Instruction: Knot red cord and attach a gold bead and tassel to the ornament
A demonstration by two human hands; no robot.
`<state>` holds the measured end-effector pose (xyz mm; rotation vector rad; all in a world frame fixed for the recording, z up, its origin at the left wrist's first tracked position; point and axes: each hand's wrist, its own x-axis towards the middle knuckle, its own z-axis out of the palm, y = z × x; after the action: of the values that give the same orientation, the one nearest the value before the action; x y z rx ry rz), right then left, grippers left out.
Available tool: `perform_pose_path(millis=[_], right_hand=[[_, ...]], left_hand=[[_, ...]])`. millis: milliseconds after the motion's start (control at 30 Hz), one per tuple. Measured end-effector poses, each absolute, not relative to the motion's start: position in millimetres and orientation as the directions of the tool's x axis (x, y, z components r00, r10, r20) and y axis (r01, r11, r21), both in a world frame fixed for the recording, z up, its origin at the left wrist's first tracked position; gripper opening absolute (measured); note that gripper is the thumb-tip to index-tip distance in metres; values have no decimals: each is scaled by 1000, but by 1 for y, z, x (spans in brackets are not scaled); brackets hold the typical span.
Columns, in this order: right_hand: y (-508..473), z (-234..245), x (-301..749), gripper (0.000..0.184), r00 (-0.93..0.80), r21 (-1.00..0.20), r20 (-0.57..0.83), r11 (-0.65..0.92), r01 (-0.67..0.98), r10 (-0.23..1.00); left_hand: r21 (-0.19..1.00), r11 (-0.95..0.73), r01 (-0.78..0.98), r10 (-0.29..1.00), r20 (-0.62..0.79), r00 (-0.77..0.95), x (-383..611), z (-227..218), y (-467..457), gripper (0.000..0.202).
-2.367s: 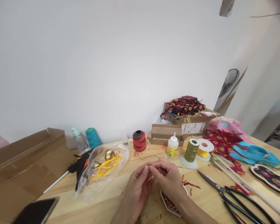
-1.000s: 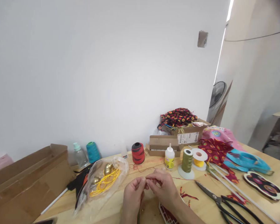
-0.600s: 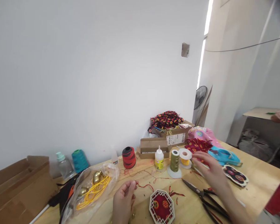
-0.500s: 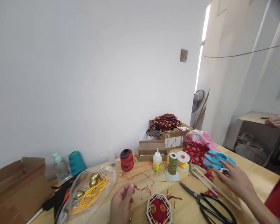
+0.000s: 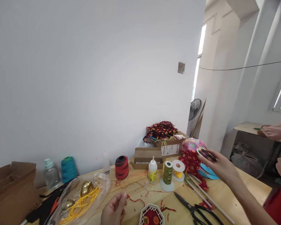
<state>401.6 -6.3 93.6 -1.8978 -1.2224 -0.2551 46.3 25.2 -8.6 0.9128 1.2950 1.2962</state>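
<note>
My left hand (image 5: 113,210) is low at the table's front edge, fingers pinched on a red thread (image 5: 136,200) that trails right over the wood. My right hand (image 5: 219,165) is raised at the right, closed on a dark patterned flat piece (image 5: 204,153) held above the blue ribbon (image 5: 207,171) and red printed fabric (image 5: 189,157). An octagonal red piece with a white lattice rim (image 5: 151,216) lies between my hands.
Black scissors (image 5: 196,208), white rods (image 5: 204,195), olive (image 5: 168,172), yellow (image 5: 178,166), red-black (image 5: 121,167) and teal (image 5: 68,169) spools, a glue bottle (image 5: 152,169), a bag of yellow cord and gold bells (image 5: 81,200), cardboard boxes (image 5: 9,190). Another person's sleeve (image 5: 275,132) at right.
My hands parted; the right hand reached right across the table, took up the dark patterned piece and lifted it. The left hand stayed, still pinching the red thread. The view swung right.
</note>
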Motion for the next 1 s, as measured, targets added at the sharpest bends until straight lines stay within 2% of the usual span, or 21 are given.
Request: perform_pose_path(millis=[100, 233, 367, 533, 600, 700, 800, 933, 1000], right_hand=[[53, 125, 375, 46, 412, -484, 521, -138, 864, 748], [128, 134, 353, 25, 287, -438, 372, -106, 893, 883], [163, 129, 343, 23, 230, -442, 310, -74, 894, 923], [151, 128, 350, 23, 264, -531, 391, -18, 847, 882], [133, 128, 355, 26, 338, -578, 485, 6, 816, 806], [97, 120, 356, 46, 437, -633, 616, 82, 769, 655], [61, 98, 333, 45, 423, -639, 686, 213, 739, 592], [30, 61, 265, 33, 236, -637, 673, 388, 666, 701], [22, 46, 228, 33, 8, -693, 576, 482, 537, 818]], left_hand=[[990, 100, -104, 982, -114, -148, 48, -5, 22, 52], [997, 38, -70, 988, -47, -145, 50, -9, 21, 51], [999, -13, -41, 983, 5, -186, 54, -16, 22, 51], [998, -20, -58, 981, 8, -196, 56, -16, 21, 51], [997, -12, -73, 981, -2, -196, 56, -14, 21, 50], [996, 2, -88, 980, -19, -198, 56, -12, 20, 49], [995, 32, -97, 985, -48, -167, 54, -11, 20, 47], [996, -19, -82, 993, 10, -114, 48, -9, 20, 40], [996, -68, -53, 991, 61, -121, 45, -5, 20, 36]])
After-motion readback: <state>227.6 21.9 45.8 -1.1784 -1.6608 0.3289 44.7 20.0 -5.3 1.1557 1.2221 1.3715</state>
